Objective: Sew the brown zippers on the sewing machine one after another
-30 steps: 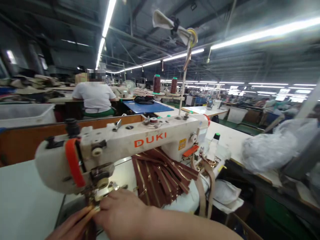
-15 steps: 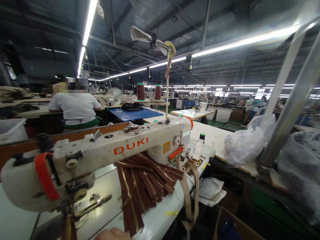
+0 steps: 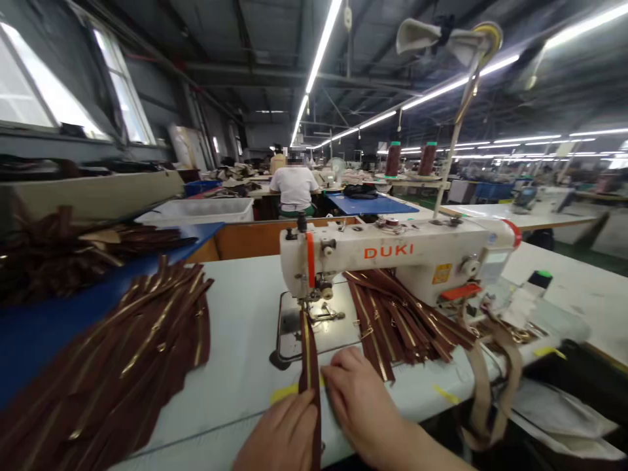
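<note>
A brown zipper (image 3: 309, 353) with gold teeth runs lengthwise toward me from under the presser foot of a white sewing machine (image 3: 353, 252). My left hand (image 3: 282, 432) is closed on its near part, fingertips over the tape. Just right of the zipper, my right hand (image 3: 360, 396) rests low on the table with bent fingers pressed together; whatever lies under its fingertips is hidden. Several more brown zippers (image 3: 387, 320) lie fanned out beneath the machine arm. A large heap of brown zippers (image 3: 142, 340) spreads over the table's left side.
A blue surface (image 3: 29, 347) holds more brown pieces at far left. Beige straps (image 3: 483, 386) hang over the table's right front edge. Thread cones (image 3: 394, 160) stand behind the machine. A person in a white shirt (image 3: 294, 186) sits further back, near a white bin (image 3: 201, 210).
The view has swung left, bringing the left zipper heap and windows into sight. Both hands now show at the zipper under the needle; before, only part of one hand appeared at the bottom edge.
</note>
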Action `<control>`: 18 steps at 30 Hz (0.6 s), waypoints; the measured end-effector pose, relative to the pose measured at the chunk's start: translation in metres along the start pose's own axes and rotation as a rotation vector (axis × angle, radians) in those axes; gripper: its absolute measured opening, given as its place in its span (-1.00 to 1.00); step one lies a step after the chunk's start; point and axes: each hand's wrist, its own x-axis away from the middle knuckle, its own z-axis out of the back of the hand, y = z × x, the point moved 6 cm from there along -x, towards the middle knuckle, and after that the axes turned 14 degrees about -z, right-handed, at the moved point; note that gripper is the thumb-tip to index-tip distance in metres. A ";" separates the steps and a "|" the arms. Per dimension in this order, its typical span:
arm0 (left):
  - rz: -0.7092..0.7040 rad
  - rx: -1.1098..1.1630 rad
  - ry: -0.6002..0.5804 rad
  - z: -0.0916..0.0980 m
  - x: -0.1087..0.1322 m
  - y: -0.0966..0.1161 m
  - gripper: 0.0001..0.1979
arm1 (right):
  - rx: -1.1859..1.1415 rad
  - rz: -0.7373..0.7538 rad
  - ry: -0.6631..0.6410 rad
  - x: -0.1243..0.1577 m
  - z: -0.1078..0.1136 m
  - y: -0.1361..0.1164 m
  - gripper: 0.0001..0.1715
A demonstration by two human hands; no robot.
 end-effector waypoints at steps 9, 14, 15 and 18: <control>0.057 -0.041 0.036 0.005 -0.005 -0.001 -0.67 | -0.026 0.025 -0.025 0.002 -0.005 -0.001 -0.77; 0.032 -0.031 -0.018 -0.003 -0.011 -0.001 -0.67 | 0.003 0.019 -0.006 -0.002 -0.003 -0.005 -0.78; 0.038 -0.019 -0.023 -0.004 -0.012 -0.001 -0.67 | 0.006 0.018 0.000 -0.003 -0.003 -0.005 -0.78; 0.067 0.030 -0.002 -0.007 -0.017 -0.001 -0.67 | -0.023 0.014 0.016 -0.002 -0.003 -0.003 -0.77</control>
